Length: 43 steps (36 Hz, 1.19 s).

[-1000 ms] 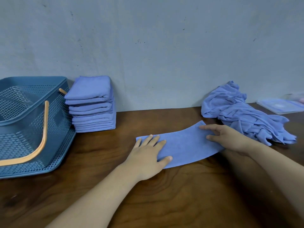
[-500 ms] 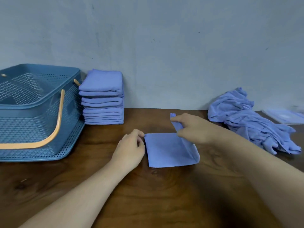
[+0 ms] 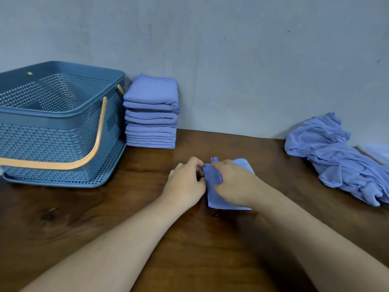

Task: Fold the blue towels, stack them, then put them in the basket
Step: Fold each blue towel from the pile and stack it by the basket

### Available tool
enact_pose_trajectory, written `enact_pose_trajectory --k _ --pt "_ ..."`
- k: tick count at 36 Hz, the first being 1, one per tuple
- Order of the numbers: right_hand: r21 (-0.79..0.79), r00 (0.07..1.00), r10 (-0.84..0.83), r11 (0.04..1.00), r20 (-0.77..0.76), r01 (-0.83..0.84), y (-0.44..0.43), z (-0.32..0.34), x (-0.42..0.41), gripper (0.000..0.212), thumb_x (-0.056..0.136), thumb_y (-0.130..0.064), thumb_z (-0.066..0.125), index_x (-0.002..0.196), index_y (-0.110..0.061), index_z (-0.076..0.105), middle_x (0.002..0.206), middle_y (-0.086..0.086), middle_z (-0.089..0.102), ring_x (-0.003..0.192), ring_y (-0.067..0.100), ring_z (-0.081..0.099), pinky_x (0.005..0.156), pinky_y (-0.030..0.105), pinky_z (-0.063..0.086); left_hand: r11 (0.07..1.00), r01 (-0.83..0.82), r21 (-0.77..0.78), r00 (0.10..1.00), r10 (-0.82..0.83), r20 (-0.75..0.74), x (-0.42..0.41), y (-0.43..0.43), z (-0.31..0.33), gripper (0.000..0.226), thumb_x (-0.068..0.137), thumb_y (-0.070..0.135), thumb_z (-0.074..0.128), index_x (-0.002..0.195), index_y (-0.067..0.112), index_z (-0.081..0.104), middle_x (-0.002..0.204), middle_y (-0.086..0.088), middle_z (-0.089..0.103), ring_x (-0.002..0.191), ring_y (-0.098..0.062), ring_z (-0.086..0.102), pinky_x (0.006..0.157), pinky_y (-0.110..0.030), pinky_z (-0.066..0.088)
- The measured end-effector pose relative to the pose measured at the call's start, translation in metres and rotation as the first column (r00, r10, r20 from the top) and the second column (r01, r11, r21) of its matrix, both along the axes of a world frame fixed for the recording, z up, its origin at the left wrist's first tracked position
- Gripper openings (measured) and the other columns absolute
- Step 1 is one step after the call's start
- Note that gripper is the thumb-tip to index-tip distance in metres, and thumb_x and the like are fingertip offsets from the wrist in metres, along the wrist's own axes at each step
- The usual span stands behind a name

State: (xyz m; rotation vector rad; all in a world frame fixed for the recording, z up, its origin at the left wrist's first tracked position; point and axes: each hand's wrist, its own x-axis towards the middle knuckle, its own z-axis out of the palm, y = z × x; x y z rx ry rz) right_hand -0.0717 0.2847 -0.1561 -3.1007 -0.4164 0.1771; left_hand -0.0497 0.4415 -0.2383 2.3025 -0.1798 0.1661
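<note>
Your 2 hands meet mid-surface (image 3: pixel 105 218) on 1 folded blue towel (image 3: pixel 219 204) — L hand (image 3: pixel 185 182) pinches its left edge w/ curled fingers, R hand (image 3: pixel 233 186) lies over it, fingertips gripping the doubled corner. Further back: unfolded heap (image 3: pixel 336 154) at right, folded stack (image 3: pixel 151 114) by the wall, basket (image 3: pixel 63 119) just left of it.
</note>
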Motion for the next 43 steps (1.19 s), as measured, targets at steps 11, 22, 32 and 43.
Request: enact_pose_trajectory --k 11,22,32,43 --pt "-0.008 1.0 0.03 1.0 0.007 -0.03 0.008 0.003 0.001 0.027 0.095 -0.015 0.05 0.119 -0.018 0.061 0.114 0.001 0.064 0.102 0.02 0.063 0.09 0.035 0.054 0.999 -0.002 -0.039 1.0 0.001 -0.022 -0.001 0.0 -0.001 0.034 0.092 0.025 0.061 0.122 0.04 0.054 0.106 0.016 0.067 0.11 -0.014 0.052 0.097 -0.04 0.052" --pt "0.708 0.989 -0.145 0.7 0.015 0.092 -0.039 -0.007 0.013 0.057 0.101 -0.001 0.038 0.139 -0.036 0.062 0.133 -0.017 0.065 0.065 0.011 0.071 0.076 0.03 0.061 0.978 -0.027 -0.205 0.99 0.055 0.13 -0.009 -0.003 0.01 0.027 0.106 0.012 0.048 0.122 0.03 0.06 0.114 0.019 0.057 0.114 -0.003 0.053 0.094 -0.016 0.045" --pt "0.541 0.983 0.073 0.827 0.167 -0.153 -0.115 -0.049 0.04 0.031 0.1 -0.016 0.069 0.122 -0.037 0.073 0.127 -0.026 0.066 0.126 -0.002 0.059 0.11 0.032 0.047 0.967 0.208 0.145 0.966 -0.227 0.125 -0.027 -0.025 0.009 0.038 0.11 0.046 0.043 0.143 0.031 0.053 0.149 0.022 0.048 0.143 -0.002 0.033 0.121 -0.036 0.033" --pt "0.42 0.966 0.255 0.882 -0.041 -0.214 -0.137 -0.062 0.029 0.076 0.091 -0.073 0.062 0.158 -0.059 0.029 0.17 -0.034 0.004 0.155 -0.013 -0.004 0.129 0.028 0.008 0.877 0.234 0.421 0.972 -0.205 -0.113 -0.017 -0.014 0.009 0.056 0.114 0.038 0.021 0.169 0.037 0.01 0.175 0.022 -0.002 0.159 0.002 -0.005 0.132 -0.04 -0.001"
